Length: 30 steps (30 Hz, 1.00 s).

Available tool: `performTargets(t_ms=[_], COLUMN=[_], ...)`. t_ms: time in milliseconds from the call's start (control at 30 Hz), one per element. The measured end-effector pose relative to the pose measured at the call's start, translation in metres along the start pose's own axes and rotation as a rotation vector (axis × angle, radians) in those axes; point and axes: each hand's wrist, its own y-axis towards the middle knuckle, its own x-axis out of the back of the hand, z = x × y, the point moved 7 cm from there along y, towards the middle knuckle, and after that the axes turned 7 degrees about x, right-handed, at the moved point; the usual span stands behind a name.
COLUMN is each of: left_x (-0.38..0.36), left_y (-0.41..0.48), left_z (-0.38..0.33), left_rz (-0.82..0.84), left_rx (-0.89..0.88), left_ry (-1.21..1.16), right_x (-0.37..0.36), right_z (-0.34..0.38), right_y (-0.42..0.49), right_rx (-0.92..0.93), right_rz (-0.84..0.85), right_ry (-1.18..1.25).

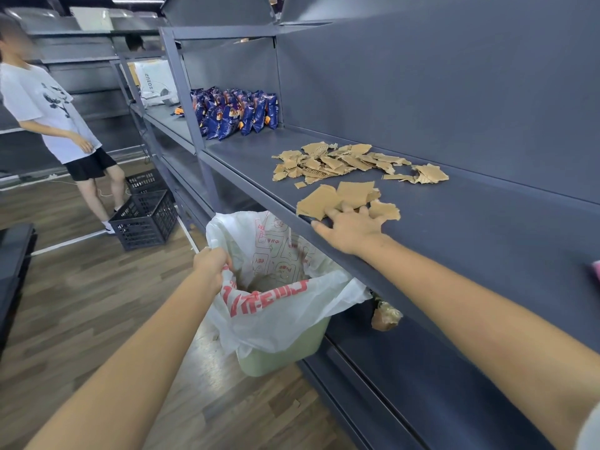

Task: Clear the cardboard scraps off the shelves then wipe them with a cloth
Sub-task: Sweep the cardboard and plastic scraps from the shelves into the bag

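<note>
Torn brown cardboard scraps [344, 162] lie heaped on the dark grey shelf [470, 228]. A few larger flat pieces [337, 198] sit nearer the shelf's front edge. My right hand [349, 230] rests on that edge with fingers spread, fingertips touching the larger pieces. My left hand [211, 263] grips the rim of a white plastic bag with red print [276, 300]. The bag lines a pale green bin [285, 355] held just below the shelf edge. A bit of pink [595, 269] shows at the far right of the shelf; I cannot tell what it is.
Blue snack packets [233, 113] stand further along the same shelf. A lower shelf [406, 362] holds a wrapped item [384, 315]. Black plastic crates [144, 219] stand on the wooden floor at left, beside a person in a white T-shirt [45, 105].
</note>
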Motion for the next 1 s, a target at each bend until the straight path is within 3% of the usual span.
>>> performTargets(t_ms=[367, 533, 633, 833, 1000], left_x=[-0.001, 0.001, 0.003, 0.001, 0.002], left_y=[0.002, 0.005, 0.008, 0.013, 0.014], left_z=[-0.001, 0.002, 0.003, 0.004, 0.003], left_rz=[0.013, 0.019, 0.019, 0.004, -0.001], left_rx=[0.000, 0.011, 0.007, 0.019, 0.020], left_ry=[0.038, 0.023, -0.011, -0.043, -0.036], right_x=[-0.023, -0.007, 0.006, 0.007, -0.004], right_z=[0.086, 0.097, 0.071, -0.029, -0.023], right_y=[-0.033, -0.024, 0.003, 0.051, 0.053], right_rx=[0.360, 0.427, 0.330, -0.061, -0.006], right_rz=[0.016, -0.098, -0.164, -0.027, 0.037], right_ry=[-0.205, -0.049, -0.073, 0.008, -0.044])
